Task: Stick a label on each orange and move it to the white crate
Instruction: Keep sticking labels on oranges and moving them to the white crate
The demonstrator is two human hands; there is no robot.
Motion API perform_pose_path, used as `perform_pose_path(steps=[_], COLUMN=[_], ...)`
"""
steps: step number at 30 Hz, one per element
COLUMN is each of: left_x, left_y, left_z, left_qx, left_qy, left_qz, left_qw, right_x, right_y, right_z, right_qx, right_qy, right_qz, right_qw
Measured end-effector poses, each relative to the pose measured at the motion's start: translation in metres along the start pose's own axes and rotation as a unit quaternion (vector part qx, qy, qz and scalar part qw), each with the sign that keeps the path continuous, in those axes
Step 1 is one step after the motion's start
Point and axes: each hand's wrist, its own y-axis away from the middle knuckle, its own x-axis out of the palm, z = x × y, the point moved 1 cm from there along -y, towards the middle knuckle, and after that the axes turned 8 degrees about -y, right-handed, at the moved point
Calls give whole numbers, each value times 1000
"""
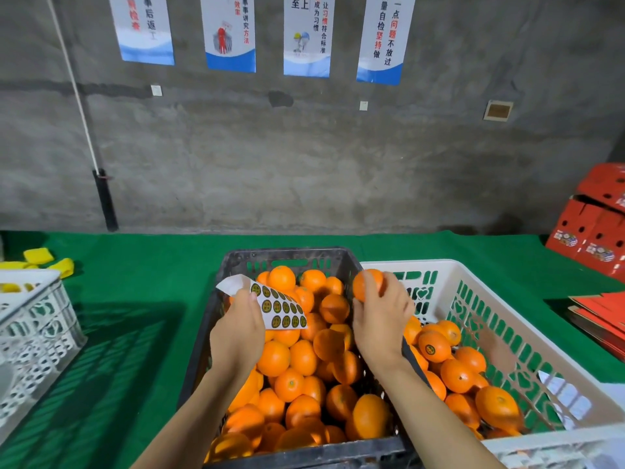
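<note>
1. The left hand (pixel 238 328) is raised over the left side of the black crate (pixel 287 257) with its back to the camera. The forearm runs up from the crate's near left corner.
2. Its fingers curl in and pinch the left part of a sheet (pixel 280 308). The sheet bends out to the right above the fruit and carries rows of round dark labels. Its far left corner is bare white.
3. The right hand (pixel 384 319) is lifted with its back to the camera and the wrist bent upward. Its forearm crosses the wall where the two crates meet.
4. Its fingers wrap round one orange (pixel 365 282) from below and from the right. The orange is held above the rims, over the spot where the black crate's far right corner meets the far left corner of the white crate (pixel 473 275).
5. The black crate is heaped with oranges and stands mid-tabletop, touching the white crate on its right.
6. The white crate holds a smaller pile along its near and left sides. One labelled fruit (pixel 434 346) shows its sticker.
7. On the green tabletop (pixel 152 265), a second pale crate (pixel 33 319) sits at the left edge, with yellow pieces (pixel 39 255) near the far left corner.
8. Red boxes (pixel 595 231) are stacked at the far right corner, with flat red cartons (pixel 602 313) along the right edge.
</note>
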Motion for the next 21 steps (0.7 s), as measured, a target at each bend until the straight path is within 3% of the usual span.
perform_pose_path(steps=[3, 8, 10, 16, 19, 21], left_x=[0, 5, 7, 13, 17, 19], left_y=[2, 3, 3, 0, 0, -1], left_z=[-3, -3, -2, 2, 4, 2], left_qx=[16, 53, 55, 52, 53, 26], left_qy=[8, 52, 63, 59, 79, 148], left_qz=[13, 43, 57, 59, 64, 78], left_qw=[1000, 996, 995, 995, 993, 986], right_x=[-7, -1, 1, 3, 2, 6], right_y=[-3, -5, -8, -7, 1, 9], right_z=[-15, -34, -36, -32, -20, -6], right_qx=[119, 288, 318, 253, 103, -15], right_qy=[11, 32, 13, 48, 43, -12], right_qz=[-23, 161, 192, 188, 120, 90], right_qw=[993, 943, 928, 948, 986, 996])
